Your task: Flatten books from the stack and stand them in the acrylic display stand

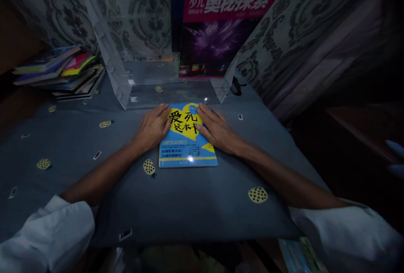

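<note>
A blue paperback book [186, 153] with a yellow heart and black Chinese lettering lies face up on the cloth. Along its upper left edge rests my left hand [154, 125], fingers stretched out towards the top corner and thumb at the cover's side. My right hand [217, 127] lies flat over the upper right edge, its thumb apart from the fingers and touching the cover. Neither hand is visibly wrapped round the book. Just beyond the book's top edge stands a clear acrylic rack [142, 100].
A large magenta and black book [214, 49] stands upright in the rack's right part. Several books make an untidy stack [59, 73] at the left. The grey-blue tablecloth [195, 205] has pineapple prints. A patterned curtain [151, 16] hangs behind; a small dark object [236, 86] lies right of the rack.
</note>
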A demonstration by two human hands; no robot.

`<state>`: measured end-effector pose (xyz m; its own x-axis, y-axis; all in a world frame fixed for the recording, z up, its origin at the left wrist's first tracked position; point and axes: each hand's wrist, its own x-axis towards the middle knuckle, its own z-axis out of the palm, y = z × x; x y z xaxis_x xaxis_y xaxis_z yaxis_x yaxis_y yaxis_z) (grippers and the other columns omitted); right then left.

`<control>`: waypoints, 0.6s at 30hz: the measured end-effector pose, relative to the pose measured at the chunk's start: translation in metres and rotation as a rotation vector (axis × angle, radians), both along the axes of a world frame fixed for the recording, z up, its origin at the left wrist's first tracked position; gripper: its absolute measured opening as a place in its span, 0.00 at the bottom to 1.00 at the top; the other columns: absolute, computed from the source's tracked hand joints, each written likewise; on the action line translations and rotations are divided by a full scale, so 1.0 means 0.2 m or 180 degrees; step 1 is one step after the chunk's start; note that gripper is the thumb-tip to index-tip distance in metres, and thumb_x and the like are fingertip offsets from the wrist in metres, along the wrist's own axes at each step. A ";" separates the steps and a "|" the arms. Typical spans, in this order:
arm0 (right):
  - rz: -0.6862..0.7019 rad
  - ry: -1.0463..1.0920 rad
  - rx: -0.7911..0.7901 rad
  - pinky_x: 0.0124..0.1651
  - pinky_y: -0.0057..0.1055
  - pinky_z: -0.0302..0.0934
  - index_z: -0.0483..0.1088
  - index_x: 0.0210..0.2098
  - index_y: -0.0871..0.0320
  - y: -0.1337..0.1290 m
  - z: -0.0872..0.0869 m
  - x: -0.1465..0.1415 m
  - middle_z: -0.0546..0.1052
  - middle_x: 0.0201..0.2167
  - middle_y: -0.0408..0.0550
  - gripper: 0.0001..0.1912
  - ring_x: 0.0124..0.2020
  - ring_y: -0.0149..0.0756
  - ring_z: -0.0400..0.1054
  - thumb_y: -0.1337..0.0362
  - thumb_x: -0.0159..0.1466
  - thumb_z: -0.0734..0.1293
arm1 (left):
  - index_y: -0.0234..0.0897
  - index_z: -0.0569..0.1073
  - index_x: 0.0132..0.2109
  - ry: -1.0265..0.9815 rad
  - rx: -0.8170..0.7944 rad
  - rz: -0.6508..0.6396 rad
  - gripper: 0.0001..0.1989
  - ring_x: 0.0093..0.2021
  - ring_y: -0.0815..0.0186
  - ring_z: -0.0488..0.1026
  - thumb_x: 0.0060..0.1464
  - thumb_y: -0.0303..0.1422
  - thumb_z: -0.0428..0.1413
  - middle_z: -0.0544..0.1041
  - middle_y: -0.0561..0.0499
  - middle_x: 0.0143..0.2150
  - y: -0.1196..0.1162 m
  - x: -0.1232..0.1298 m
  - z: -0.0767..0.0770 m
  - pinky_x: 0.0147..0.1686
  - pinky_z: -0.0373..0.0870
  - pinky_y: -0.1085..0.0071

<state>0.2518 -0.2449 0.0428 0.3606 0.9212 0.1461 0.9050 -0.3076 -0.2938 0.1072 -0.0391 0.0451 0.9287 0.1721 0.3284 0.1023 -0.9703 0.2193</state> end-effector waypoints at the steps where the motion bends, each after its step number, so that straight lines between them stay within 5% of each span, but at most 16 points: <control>1: 0.0011 -0.0006 -0.0005 0.73 0.54 0.44 0.49 0.72 0.65 -0.01 0.00 -0.01 0.50 0.74 0.61 0.35 0.74 0.49 0.42 0.49 0.74 0.47 | 0.31 0.69 0.62 0.0007 -0.0008 -0.0002 0.21 0.68 0.54 0.63 0.68 0.34 0.44 0.69 0.40 0.66 0.00 0.00 0.00 0.68 0.60 0.53; 18: 0.0284 0.0212 0.0178 0.73 0.58 0.43 0.45 0.74 0.58 -0.19 0.01 -0.18 0.51 0.74 0.56 0.36 0.74 0.51 0.41 0.47 0.73 0.50 | 0.29 0.68 0.63 0.0065 -0.0024 0.0000 0.23 0.68 0.53 0.63 0.68 0.35 0.42 0.68 0.39 0.67 0.01 -0.01 0.00 0.68 0.60 0.51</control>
